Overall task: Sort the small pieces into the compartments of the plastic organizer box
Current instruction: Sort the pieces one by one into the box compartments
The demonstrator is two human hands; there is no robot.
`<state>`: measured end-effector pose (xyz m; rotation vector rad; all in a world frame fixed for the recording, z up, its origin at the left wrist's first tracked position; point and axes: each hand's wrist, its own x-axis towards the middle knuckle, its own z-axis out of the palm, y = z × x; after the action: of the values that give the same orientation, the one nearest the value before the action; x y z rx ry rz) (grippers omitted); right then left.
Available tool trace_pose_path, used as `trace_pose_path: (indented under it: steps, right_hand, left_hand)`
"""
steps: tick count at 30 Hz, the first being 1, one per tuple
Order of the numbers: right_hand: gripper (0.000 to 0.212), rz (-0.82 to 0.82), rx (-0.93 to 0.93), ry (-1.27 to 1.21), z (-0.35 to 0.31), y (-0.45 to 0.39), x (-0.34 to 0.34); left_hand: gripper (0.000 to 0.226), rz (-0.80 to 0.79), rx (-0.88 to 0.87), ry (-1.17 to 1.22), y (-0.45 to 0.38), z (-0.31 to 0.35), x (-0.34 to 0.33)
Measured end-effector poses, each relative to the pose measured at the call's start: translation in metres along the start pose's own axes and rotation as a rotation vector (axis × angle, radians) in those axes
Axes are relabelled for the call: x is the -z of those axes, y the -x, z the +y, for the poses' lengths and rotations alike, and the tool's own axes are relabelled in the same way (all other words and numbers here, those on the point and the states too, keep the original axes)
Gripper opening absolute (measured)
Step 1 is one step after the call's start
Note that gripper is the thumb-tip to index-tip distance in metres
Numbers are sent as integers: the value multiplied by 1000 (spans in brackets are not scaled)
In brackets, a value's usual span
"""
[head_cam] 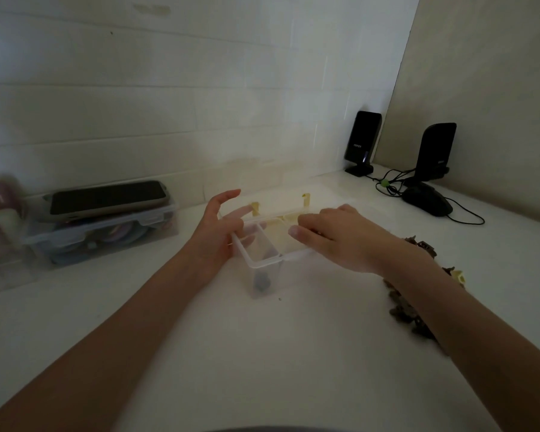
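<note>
I am in the middle of the sorting job. The box (264, 260) sits on the white surface (231, 353), right in front of me, between my two hands. Its lid looks open and leans back toward the wall. Its long side seems to run from the near left to the far right, but my right hand hides much of it, so I am not sure. The near end part holds a few dark pieces. The next part looks yellow inside.

My left hand (219, 232) is at the left side of the box, with its fingers (231, 194) spread wide and straight. It touches the rim, I think, to keep the box from sliding. My right hand (334, 235) lies over the yellow part, with its fingers curled down. I cannot tell if it holds a piece.

The pile (418, 294) of brown pieces is on the right, partly under my right arm. Next, I think my right hand needs to go back to the pile, pinch one small piece, and drop it in the matching part.
</note>
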<state>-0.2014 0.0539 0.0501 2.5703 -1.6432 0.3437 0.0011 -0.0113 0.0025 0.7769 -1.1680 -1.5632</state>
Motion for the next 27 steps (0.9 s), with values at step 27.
trace_pose_path:
  steps: [27]
  right_hand:
    - [18, 539, -229, -434, -1, 47, 10]
  left_hand:
    - [60, 10, 65, 95, -3, 1, -1]
